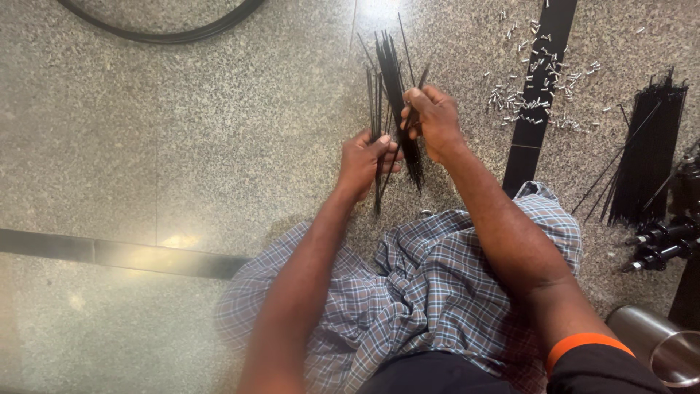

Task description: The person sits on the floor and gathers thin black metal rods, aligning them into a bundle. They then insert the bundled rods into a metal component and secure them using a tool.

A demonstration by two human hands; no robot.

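Note:
My left hand (pixel 362 160) grips a small bunch of thin black spokes (pixel 375 95) that stand upright over the granite floor. Just to its right, my right hand (pixel 432 117) is closed on a thicker bundle of black spokes (pixel 394 69), which fans out above and below the fingers. The two hands are close together in front of my lap, which is covered by a blue checked cloth (pixel 423 292).
Several small silver spoke nipples (pixel 536 87) lie scattered at the upper right across a dark floor strip. A flat pile of black spokes (pixel 649 153) lies at the right, with black hubs (pixel 660 244) below it. A steel cup (pixel 660 343) stands at the bottom right. A black rim (pixel 164 33) curves at the top left.

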